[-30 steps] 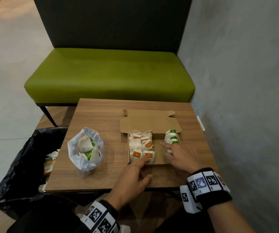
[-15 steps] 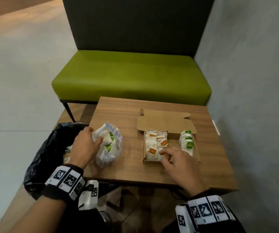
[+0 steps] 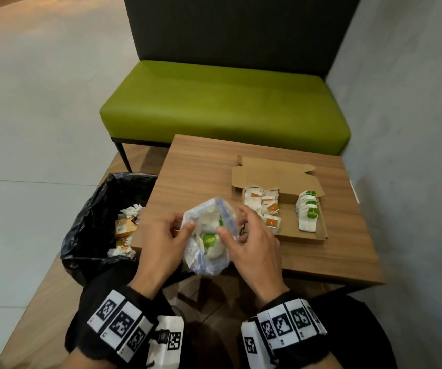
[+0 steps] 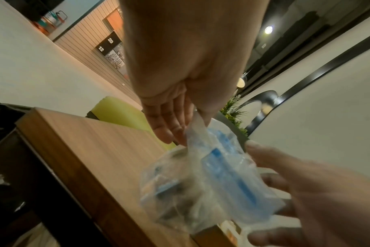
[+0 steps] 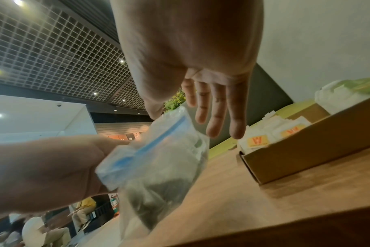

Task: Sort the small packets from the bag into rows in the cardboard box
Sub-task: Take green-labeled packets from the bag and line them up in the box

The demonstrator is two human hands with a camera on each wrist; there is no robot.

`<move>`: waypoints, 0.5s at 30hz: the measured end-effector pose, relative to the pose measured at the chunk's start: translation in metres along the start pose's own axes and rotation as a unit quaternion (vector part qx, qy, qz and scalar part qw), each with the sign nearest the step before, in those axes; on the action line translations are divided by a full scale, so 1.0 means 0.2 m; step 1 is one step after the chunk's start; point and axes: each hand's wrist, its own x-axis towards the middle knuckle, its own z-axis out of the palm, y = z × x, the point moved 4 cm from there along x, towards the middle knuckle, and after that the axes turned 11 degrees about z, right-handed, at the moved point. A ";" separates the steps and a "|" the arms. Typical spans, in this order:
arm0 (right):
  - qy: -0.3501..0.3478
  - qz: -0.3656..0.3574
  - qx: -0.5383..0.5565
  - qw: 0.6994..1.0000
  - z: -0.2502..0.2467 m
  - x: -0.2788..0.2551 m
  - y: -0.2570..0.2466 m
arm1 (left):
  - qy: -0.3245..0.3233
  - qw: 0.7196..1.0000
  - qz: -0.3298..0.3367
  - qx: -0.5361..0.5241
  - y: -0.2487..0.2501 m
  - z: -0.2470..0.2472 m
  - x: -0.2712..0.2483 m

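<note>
Grip, left hand: thumb and fingers pinch the left lip of the bag, lifting it at the near edge of the surface.
Grip, right hand: thumb pinches the right lip; the other fingers spread loosely toward the box. The pull to either side appears meant to hold the mouth wide for reaching in.
Bag: clear plastic with a blue zip strip, hanging partly past the near edge; its mouth faces up and away from the person.
Packets in bag: white, at least one with a green label, bunched low in the plastic; the count cannot be told.
Cardboard box: lid flap folded back, just right of the bag, so the carry is short.
Orange-label rows: fill the left part of the box.
Green-label row: stands along the right wall; bare cardboard floor lies between the groups.
Bin: black liner with crumpled waste, beside the surface on the left.
Bench: green seat beyond the surface.
Obstruction: both hands occupied at the lips, so one likely has to let go before picking.
</note>
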 end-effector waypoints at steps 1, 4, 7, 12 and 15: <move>0.014 -0.005 -0.006 1.000 -0.01 -0.02 -0.01 | -0.013 1.000 0.007 -0.025 0.02 0.01 -0.04; 0.054 -0.012 -0.033 0.998 -0.06 -0.09 -0.01 | -0.036 0.996 0.015 -0.077 0.05 0.01 -0.13; 0.073 -0.015 -0.084 0.994 -0.13 -0.16 0.00 | -0.053 0.995 -0.001 -0.082 0.02 0.00 -0.19; -0.040 -0.015 -0.106 0.993 -0.17 -0.22 0.05 | -0.047 0.992 -0.022 -0.117 0.01 0.01 -0.25; -0.060 -0.026 -0.101 0.993 -0.21 -0.26 0.07 | -0.089 0.982 -0.026 -0.165 0.03 0.02 -0.28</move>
